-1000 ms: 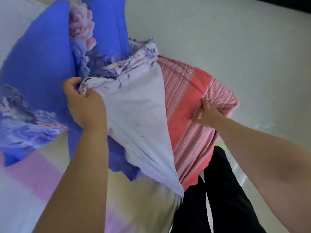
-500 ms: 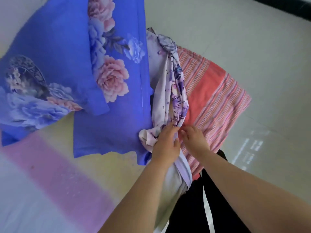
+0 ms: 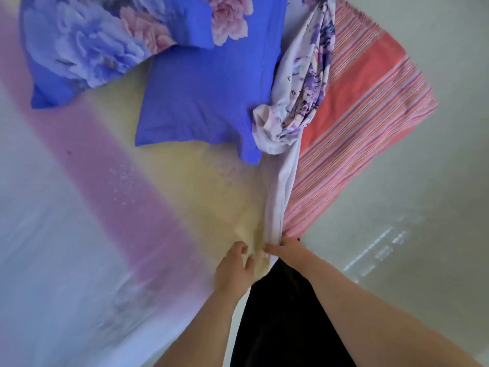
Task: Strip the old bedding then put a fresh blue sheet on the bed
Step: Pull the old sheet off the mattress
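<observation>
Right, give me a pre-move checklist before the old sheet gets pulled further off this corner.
1. Right hand has the old sheet's edge pinched: ok.
2. Left hand grips the sheet: cannot tell; its fingers are curled at the fabric.
3. Blue pillows are off the sheet: not ok, they lie on it.
4. Striped mattress corner is uncovered: ok.
5. Bunched floral fabric is free of the pillows: cannot tell.
</observation>
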`<action>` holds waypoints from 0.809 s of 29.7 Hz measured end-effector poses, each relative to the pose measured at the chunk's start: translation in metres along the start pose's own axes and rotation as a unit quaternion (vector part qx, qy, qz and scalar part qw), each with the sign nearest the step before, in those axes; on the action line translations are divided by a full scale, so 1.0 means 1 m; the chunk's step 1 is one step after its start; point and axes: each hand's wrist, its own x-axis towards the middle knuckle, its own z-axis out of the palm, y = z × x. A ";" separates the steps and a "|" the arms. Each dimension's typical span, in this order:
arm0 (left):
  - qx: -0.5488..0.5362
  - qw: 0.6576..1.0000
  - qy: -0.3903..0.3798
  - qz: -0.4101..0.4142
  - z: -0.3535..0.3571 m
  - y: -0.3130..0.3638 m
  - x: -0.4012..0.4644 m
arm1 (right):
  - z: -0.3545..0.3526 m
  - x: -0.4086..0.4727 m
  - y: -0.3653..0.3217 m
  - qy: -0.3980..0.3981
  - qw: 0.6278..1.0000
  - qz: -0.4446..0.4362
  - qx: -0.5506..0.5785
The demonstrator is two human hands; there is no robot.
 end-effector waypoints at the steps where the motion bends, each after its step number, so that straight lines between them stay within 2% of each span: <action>1: -0.016 0.999 -0.025 -0.018 0.011 -0.011 -0.015 | 0.013 -0.008 0.014 -0.019 0.999 -0.001 0.032; 4: -0.052 0.996 -0.055 -0.041 0.041 -0.048 -0.060 | 0.065 -0.032 0.049 -0.023 0.989 0.035 0.143; 7: 0.009 0.999 0.014 -0.049 0.050 -0.087 -0.090 | 0.123 -0.052 0.075 -0.019 0.989 0.042 0.139; 9: 0.011 0.995 0.061 -0.078 0.045 -0.117 -0.104 | 0.152 -0.064 0.081 -0.015 0.976 0.056 0.208; 12: -0.053 0.983 0.104 -0.142 0.032 -0.176 -0.125 | 0.178 -0.077 0.073 0.055 0.947 0.042 0.313; 14: -0.058 0.979 0.128 -0.150 0.020 -0.215 -0.141 | 0.190 -0.084 0.065 0.113 0.920 0.025 0.374; 15: -0.052 0.978 0.136 -0.147 0.012 -0.233 -0.152 | 0.203 -0.091 0.064 0.122 0.921 0.016 0.369; 17: -0.072 0.983 0.138 -0.097 -0.004 -0.267 -0.176 | 0.246 -0.110 0.071 0.095 0.951 0.014 0.293; 19: -0.128 0.983 0.132 -0.016 -0.020 -0.282 -0.202 | 0.299 -0.125 0.086 0.021 0.976 0.028 0.213; 21: -0.192 0.972 0.134 0.030 -0.036 -0.305 -0.244 | 0.365 -0.143 0.107 -0.053 0.976 0.044 0.206; 24: -0.329 0.937 0.117 0.002 -0.047 -0.365 -0.310 | 0.446 -0.166 0.118 -0.043 0.969 0.039 0.240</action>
